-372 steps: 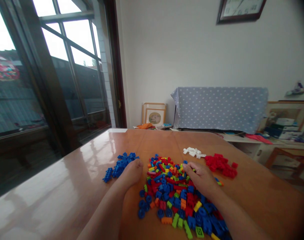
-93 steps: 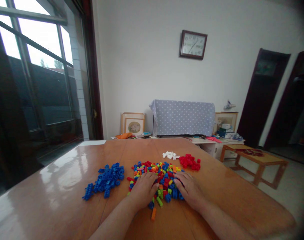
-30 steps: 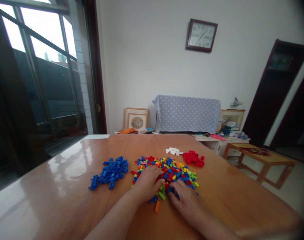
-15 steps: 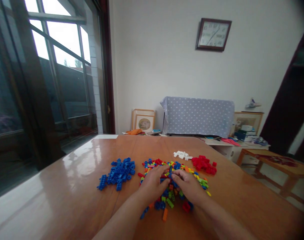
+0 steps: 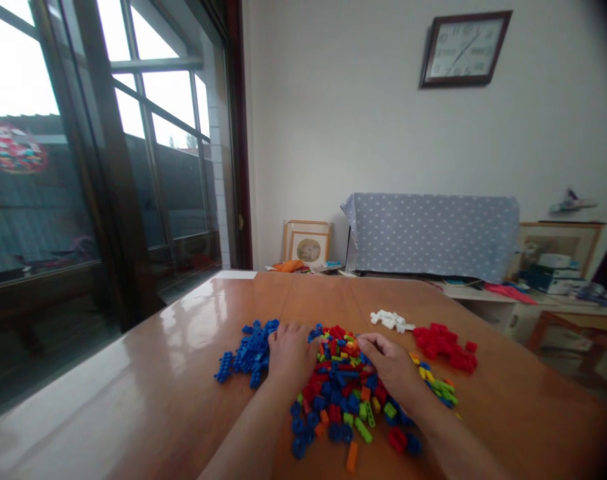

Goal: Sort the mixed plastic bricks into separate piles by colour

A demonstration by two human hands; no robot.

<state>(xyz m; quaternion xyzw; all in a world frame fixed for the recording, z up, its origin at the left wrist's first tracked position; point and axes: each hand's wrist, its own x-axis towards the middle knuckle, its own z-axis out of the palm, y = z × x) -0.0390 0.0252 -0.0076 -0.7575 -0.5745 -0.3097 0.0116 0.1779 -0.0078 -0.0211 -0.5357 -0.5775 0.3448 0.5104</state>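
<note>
A mixed heap of small plastic pieces (image 5: 338,387) in red, blue, green, orange and yellow lies in front of me on the wooden table (image 5: 183,393). My left hand (image 5: 292,357) is at the right edge of the blue pile (image 5: 253,350), palm down with its fingers apart; whatever is under it is hidden. At the right side of the mixed heap is my right hand (image 5: 388,360), thumb and fingertips close together, and what they hold is too small to make out.
A white pile (image 5: 390,321) and a red pile (image 5: 446,345) sit behind and right of the mixed heap. Beyond the table stand a cloth-covered object (image 5: 433,233) and a framed picture (image 5: 309,248). Glass windows are at left.
My left hand has gone left from the mixed heap to the blue pile. The hands are farther apart, exposing more of the heap. The view has turned left.
</note>
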